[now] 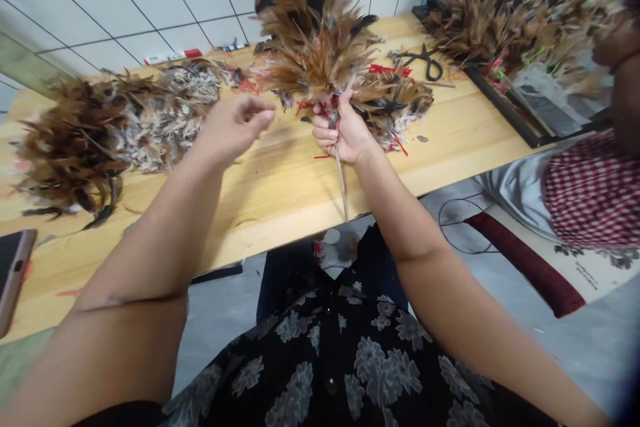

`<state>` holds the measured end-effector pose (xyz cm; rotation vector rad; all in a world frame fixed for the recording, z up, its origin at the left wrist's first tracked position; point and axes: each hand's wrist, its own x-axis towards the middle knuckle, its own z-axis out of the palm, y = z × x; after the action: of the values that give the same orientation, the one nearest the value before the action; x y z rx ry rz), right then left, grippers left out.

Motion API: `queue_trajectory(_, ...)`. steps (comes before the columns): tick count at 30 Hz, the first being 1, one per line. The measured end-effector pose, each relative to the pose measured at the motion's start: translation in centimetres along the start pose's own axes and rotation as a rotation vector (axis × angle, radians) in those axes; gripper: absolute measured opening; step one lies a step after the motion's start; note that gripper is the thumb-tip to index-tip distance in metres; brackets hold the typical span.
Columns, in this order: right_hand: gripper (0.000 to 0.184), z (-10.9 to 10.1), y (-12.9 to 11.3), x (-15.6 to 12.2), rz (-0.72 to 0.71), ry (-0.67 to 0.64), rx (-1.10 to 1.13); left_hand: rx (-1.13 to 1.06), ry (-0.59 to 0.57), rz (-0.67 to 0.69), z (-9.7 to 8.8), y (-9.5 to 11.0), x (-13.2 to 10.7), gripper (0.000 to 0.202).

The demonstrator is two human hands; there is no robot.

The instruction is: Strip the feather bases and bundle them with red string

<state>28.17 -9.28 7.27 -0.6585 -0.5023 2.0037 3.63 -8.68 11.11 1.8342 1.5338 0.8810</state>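
Note:
My right hand is closed around the bound base of a feather duster, which stands upright with brown and black feathers fanning out above the fist. Its thin pale stick pokes out below the fingers toward the table edge. Left of it, my left hand hovers over the table with fingers curled and thumb close to them, slightly blurred; whether anything is pinched there is hidden. Beside that hand lies a long heap of loose feathers, brown at the far end and pale at the quill ends.
Black scissors lie at the back near red ties. More feathers rest behind my right hand. A phone is at the left edge, a red-capped marker by the tiled wall. At right sits another person beside a feather pile.

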Motion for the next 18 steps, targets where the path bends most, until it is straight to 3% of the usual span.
queue_trajectory(1,0.073,0.0,0.1,0.1,0.022,-0.004,-0.018,-0.171,-0.071,-0.034,1.5,0.3,-0.2,0.005)
queue_trajectory(4,0.076,0.1,0.4,0.2,0.082,0.001,-0.093,-0.559,-0.227,-0.120,5.8,0.9,-0.1,0.026)
queue_trajectory(8,0.075,0.6,1.4,0.2,0.096,0.033,-0.221,-0.851,-0.231,-0.201,9.2,1.1,0.3,0.048)
queue_trajectory(12,0.075,1.2,2.4,0.3,0.100,0.052,-0.330,-0.932,-0.228,-0.301,10.0,1.0,0.5,0.052)
queue_trajectory(18,0.079,1.8,3.1,0.2,0.066,0.102,-0.477,-0.933,-0.264,-0.332,10.1,0.5,0.8,0.052)
